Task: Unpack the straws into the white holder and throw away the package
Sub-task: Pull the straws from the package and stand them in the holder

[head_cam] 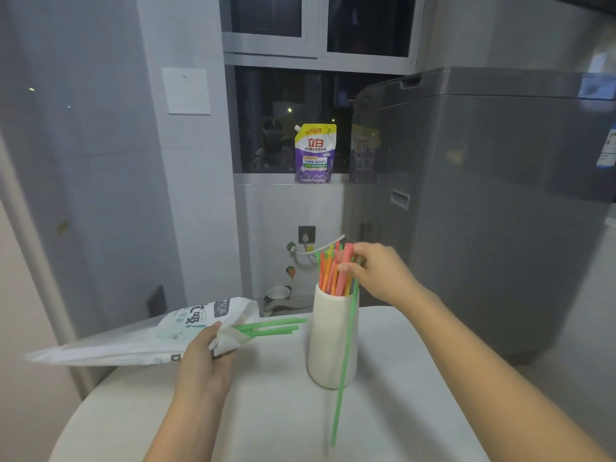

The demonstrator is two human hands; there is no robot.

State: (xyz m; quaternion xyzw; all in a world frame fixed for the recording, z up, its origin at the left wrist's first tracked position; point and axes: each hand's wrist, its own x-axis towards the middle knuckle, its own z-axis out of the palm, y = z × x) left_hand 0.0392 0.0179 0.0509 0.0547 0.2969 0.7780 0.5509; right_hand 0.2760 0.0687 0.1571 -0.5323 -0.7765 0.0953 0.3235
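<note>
Nearest the camera, one long green straw (343,361) slants down outside the white holder (332,341), its lower tip low over the white table (266,411) and its top up against the holder's rim on the right side. Whether the tip touches the tabletop cannot be told.

On the left, the left hand (208,356) grips the package (156,335), fingers curled under and thumb pressed on top near its open mouth. The white bag lies almost flat, its far end sticking out past the table's left edge. A few green straws (273,326) poke out of its mouth, pointing toward the holder and stopping just short of it.

Center stage, the holder stands upright on the table, packed with orange, pink and green straws (333,271) fanning above the rim. The right hand (376,271) is up at their tops, fingers closed around the bunch, thumb against a pink one.

Behind, a grey washing machine (483,195) fills the right side. On the window sill (266,179) stands a purple detergent pouch (315,155), with dark window panes (266,118) beyond.
</note>
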